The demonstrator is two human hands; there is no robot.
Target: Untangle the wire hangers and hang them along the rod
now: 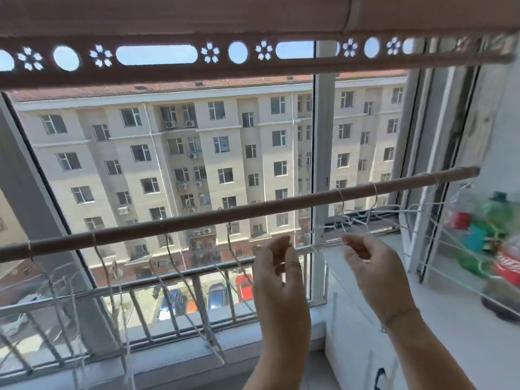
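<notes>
The left hand (277, 266) and right hand (363, 260) have curled fingers and appear to pinch one thin wire hanger (318, 249) just below the rod (197, 220). Spaced hangers (174, 266) already hang along the rod's left stretch. A tangled cluster (354, 218) hooked near its right end is not yet separated, so the task looks about half done.

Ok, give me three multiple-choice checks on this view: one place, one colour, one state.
1. Where is the tangled bunch of white wire hangers?
A) at the rod's left end
B) on the rod's right part, over the white windowsill
C) on the floor
2. The long round rod is:
A) blue
B) brown
C) yellow
3. The left hand and right hand are:
A) gripping the rod
B) flat on the sill
C) raised below the rod, off it
Key: B, its hooks sit on the right stretch; B, brown along its length; C, both are under it without touching.
</notes>
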